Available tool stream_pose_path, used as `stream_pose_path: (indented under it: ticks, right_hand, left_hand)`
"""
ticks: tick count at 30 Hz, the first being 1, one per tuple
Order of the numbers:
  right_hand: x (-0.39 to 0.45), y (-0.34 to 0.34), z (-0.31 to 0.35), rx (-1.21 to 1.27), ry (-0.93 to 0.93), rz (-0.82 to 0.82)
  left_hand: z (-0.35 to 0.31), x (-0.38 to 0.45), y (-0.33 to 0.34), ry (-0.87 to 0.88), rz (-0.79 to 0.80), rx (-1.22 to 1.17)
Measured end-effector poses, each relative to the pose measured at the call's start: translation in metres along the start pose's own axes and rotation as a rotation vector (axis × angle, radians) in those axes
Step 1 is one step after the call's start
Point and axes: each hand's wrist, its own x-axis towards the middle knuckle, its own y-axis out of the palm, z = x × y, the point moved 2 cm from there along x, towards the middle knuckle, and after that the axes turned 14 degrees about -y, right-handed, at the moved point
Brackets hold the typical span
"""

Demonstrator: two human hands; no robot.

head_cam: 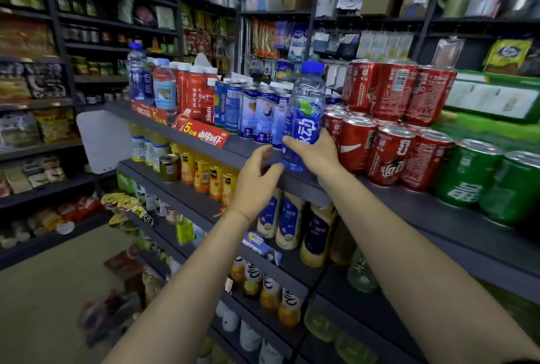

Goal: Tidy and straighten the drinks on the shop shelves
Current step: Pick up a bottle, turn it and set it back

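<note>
A clear blue-capped bottle with a blue label (306, 112) stands upright on the top shelf (415, 206), between the blue-and-white cans (257, 114) and the red cola cans (380, 124). My right hand (314, 153) is wrapped around its lower half. Just left of the bottle's base, my left hand (257, 185) hovers with fingers spread, holding nothing. A second blue-label bottle (138, 71) stands at the shelf's far left end beside red bottles (193, 92).
Green cans (479, 179) sit at the right of the top shelf. Lower shelves hold yellow juice bottles (201, 173), cream-coloured bottles (292, 220) and other drinks. Snack shelves line the aisle's left side. The floor (43, 305) lies below left.
</note>
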Motion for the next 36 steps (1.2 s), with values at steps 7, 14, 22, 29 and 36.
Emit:
stream_pose_path:
  ticks: [7, 14, 22, 29, 36]
  right_hand:
    - [-0.065, -0.027, 0.028, 0.409, 0.085, 0.124]
    - [-0.169, -0.080, 0.025, 0.376, 0.255, 0.213]
    - [-0.310, -0.213, -0.017, 0.295, 0.441, 0.104]
    - [-0.510, -0.412, -0.065, 0.187, 0.565, 0.023]
    - [-0.657, -0.599, -0.079, 0.001, 0.518, -0.237]
  left_hand:
    - [-0.026, -0.021, 0.008, -0.267, 0.187, -0.620]
    - [-0.041, -0.100, 0.053, -0.413, 0.330, -0.774]
    - [-0.024, -0.244, 0.180, -0.643, 0.421, -0.742]
    - [0.007, -0.448, 0.341, -0.866, 0.686, -0.302]
    - [-0.057, -0.621, 0.500, -0.657, 1.016, -0.319]
